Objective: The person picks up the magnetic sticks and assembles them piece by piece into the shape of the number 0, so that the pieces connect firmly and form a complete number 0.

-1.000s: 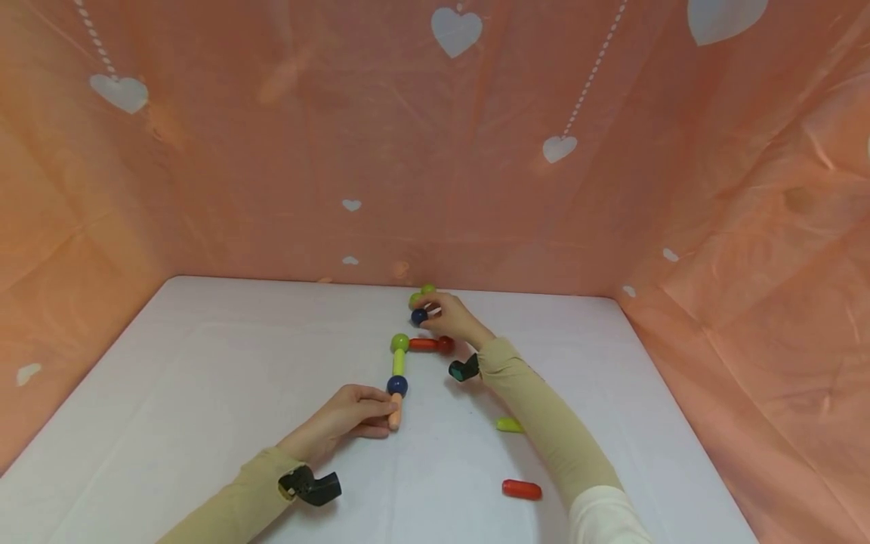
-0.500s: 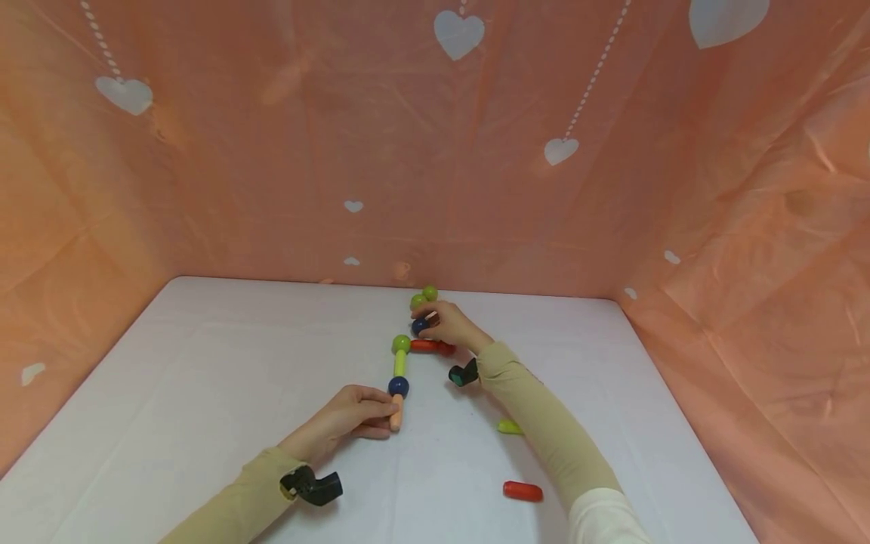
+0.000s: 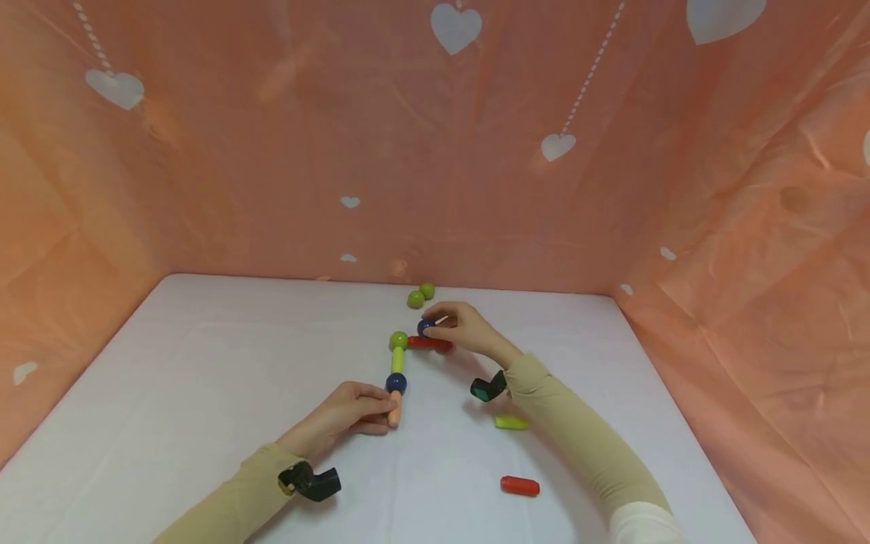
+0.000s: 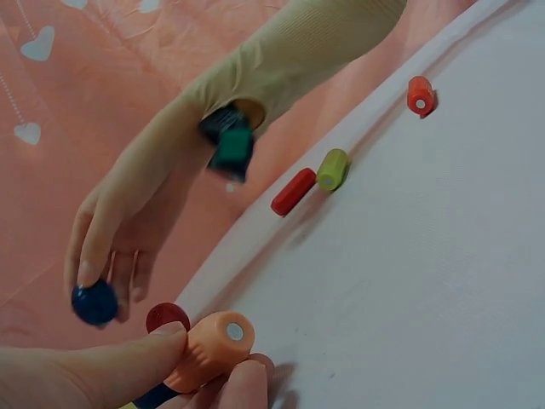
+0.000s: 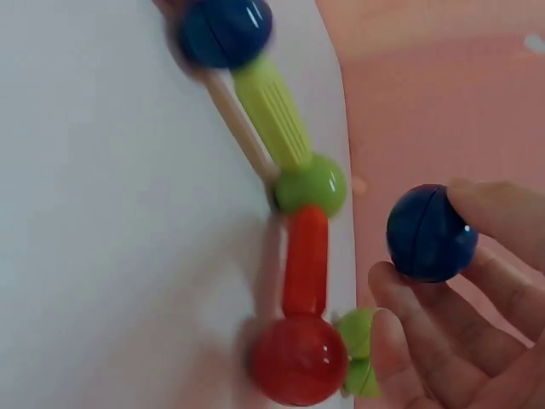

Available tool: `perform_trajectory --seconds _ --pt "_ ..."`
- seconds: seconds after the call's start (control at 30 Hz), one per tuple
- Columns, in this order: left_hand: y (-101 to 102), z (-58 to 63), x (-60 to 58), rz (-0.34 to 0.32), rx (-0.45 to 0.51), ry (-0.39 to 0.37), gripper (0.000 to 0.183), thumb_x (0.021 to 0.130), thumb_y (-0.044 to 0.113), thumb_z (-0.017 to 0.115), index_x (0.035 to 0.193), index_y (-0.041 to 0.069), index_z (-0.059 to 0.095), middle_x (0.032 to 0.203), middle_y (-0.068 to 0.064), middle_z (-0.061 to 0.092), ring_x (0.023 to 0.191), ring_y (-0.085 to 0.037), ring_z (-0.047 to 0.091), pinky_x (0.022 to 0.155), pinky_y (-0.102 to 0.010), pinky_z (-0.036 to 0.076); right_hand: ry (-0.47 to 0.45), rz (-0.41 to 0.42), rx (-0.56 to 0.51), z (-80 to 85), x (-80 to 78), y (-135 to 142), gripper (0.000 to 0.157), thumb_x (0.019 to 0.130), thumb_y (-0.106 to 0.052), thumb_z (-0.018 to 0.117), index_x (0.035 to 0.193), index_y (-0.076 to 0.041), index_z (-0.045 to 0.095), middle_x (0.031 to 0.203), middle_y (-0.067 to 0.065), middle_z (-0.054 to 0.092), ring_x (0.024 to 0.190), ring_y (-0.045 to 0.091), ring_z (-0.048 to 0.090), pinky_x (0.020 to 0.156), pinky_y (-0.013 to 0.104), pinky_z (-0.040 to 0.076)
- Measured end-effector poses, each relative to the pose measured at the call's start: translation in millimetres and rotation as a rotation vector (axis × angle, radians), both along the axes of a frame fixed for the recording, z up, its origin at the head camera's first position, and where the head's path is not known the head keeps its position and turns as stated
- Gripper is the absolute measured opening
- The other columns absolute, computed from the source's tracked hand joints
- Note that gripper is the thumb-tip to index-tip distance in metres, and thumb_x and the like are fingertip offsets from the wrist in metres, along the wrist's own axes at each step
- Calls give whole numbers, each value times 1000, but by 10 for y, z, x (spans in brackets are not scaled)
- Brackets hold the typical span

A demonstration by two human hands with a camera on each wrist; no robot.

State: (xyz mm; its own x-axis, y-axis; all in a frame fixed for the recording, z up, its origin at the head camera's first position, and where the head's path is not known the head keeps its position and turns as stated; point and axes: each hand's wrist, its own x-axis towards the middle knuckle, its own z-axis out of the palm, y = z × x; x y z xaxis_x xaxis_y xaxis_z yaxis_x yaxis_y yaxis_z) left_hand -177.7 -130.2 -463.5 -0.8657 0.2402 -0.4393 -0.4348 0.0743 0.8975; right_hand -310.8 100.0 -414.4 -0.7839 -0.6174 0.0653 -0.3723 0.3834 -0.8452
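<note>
My left hand (image 3: 353, 410) pinches a peach rod (image 4: 213, 345) with a silvery disc on its end. The rod's other end meets a blue ball (image 3: 396, 384), joined by a yellow-green rod (image 5: 274, 115) to a green ball (image 5: 313, 186). From there a red rod (image 5: 305, 260) runs rightward to a red ball (image 5: 298, 360). This L-shaped chain lies on the white table. My right hand (image 3: 465, 329) holds a second blue ball (image 5: 432, 233) between thumb and fingers, above the red rod and apart from it in the right wrist view.
Two loose green balls (image 3: 416, 299) sit near the table's back edge. A yellow-green rod (image 3: 511, 423) and a red rod (image 3: 519, 486) lie to the right, near my right arm. Another red rod (image 4: 294, 192) shows in the left wrist view. Orange cloth (image 3: 306, 151) surrounds the table.
My right hand has come nearer and slightly right with the blue ball, away from the two green balls. My left hand stays on the peach rod.
</note>
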Motion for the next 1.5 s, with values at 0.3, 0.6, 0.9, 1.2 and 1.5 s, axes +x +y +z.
perform_trajectory --seconds 0.3,0.6,0.9,1.2,1.5 --pt "-5 -20 -3 1 4 22 46 86 17 73 118 -11 56 101 -16 66 85 -21 68 77 -32 57 -216 157 -8 -134 539 127 35 91 -15 67 122 0 60 110 5 65 87 26 67 79 31 54" --pt "6 -26 -5 -2 4 28 43 86 17 73 116 -9 57 99 -15 66 85 -22 68 77 -32 57 -363 169 -1 -259 1000 103 30 88 -12 71 116 -5 64 102 2 67 86 16 66 76 27 53" --pt "18 -5 0 21 -28 20 36 87 12 71 114 -8 59 97 -15 66 84 -22 68 76 -33 57 -507 129 -44 -352 1194 -21 33 87 -4 70 117 1 59 101 10 69 82 13 65 69 26 53" --pt "21 -12 -16 -1 -44 27 33 87 14 71 110 -8 63 92 -13 68 81 -19 68 75 -31 57 -540 12 -70 -358 1272 -127 33 87 -10 70 116 0 56 90 8 70 76 13 64 67 25 53" --pt "4 -42 -25 -11 -34 54 32 88 13 70 110 -10 62 95 -13 68 84 -21 68 76 -32 57 -574 -14 -102 -368 1318 -207 37 88 -11 70 118 0 51 92 9 70 78 15 66 69 26 55"
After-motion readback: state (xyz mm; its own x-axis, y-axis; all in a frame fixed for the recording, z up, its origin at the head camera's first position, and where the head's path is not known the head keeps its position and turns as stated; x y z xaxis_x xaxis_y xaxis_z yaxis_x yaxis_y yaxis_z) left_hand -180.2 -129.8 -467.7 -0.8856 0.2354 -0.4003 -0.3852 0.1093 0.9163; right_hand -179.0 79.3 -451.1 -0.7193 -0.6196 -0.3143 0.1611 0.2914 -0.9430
